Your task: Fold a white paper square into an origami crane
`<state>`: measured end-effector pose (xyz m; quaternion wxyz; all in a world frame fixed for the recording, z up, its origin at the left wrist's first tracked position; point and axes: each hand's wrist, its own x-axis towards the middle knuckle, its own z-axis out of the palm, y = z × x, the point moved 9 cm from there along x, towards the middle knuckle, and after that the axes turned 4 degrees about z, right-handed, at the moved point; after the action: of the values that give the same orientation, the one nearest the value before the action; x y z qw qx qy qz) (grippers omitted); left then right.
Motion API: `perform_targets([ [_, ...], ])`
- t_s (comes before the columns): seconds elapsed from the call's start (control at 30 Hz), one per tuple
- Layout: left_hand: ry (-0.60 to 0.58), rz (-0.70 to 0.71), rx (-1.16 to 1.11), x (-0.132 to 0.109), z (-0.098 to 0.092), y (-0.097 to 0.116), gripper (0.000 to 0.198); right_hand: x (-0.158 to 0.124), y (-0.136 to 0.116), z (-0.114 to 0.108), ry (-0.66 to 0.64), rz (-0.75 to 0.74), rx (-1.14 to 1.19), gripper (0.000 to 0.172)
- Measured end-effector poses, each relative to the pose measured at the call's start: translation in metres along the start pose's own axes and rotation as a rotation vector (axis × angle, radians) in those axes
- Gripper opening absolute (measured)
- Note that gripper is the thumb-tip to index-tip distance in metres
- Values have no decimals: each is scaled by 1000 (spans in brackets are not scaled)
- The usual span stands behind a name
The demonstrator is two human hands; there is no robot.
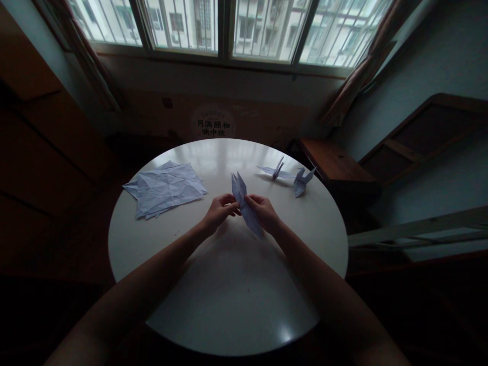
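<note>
Between my two hands, above the middle of the round white table [229, 305], is a narrow folded paper [249, 216] with two pointed tips at its upper end. My left hand [221, 211] pinches its left edge. The fingers of my right hand [264, 209] close on its right side. Two folded paper cranes stand at the table's back right: one [277, 173] with long flat points, the other [300, 183] beside it with raised tips. A stack of creased paper sheets [168, 188] lies at the back left.
Beyond the table are a cardboard panel [259, 114] with printed characters and a barred window [263, 30]. A brown wooden stand [331, 160] is behind the table on the right. Dark wooden furniture [34, 132] is at the left.
</note>
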<state>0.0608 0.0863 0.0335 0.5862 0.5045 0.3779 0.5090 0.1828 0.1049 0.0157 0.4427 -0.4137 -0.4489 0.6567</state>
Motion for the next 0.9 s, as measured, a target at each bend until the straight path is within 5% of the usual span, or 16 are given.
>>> perform_targets([
  [0.23, -69, -41, -35, -2, 7, -3, 40, -2, -2, -1, 15, -7, -27, 44],
  [0.43, 39, 102, -36, -1, 0, 8, 66, -2, -3, 0, 30, -25, -4, 43],
  [0.67, -10, 198, 139, 1, 3, 12, 28, 0, -3, -6, 108, -43, 7, 45],
  [0.9, 46, 222, 200, 3, -5, 10, 36, 0, -8, -7, 106, -117, -33, 44],
])
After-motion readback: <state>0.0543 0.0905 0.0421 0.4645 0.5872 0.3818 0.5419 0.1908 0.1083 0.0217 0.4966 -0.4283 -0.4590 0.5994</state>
